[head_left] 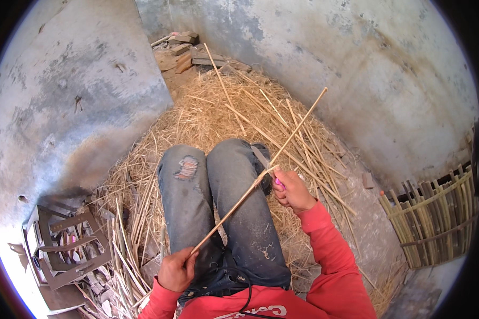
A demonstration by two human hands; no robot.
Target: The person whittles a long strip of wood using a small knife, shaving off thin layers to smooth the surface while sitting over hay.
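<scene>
A long, thin tan cane (231,212) slants across my lap, from lower left up to the far right. My left hand (176,269) is closed around its near end, just above my left thigh. In my right hand (292,190) is a knife (261,157) with a pink handle, mostly hidden by the fingers. The blade points up and left and lies against the cane by a joint above my right knee. Past the blade, the cane's far part (303,119) sticks out over the straw.
Straw and shavings (197,114) cover the floor ahead, with several loose canes (324,181) at the right. More canes (123,255) lie at the left beside a metal frame (74,244). A slatted basket (436,220) stands at the right wall. Bricks (183,48) lie in the far corner.
</scene>
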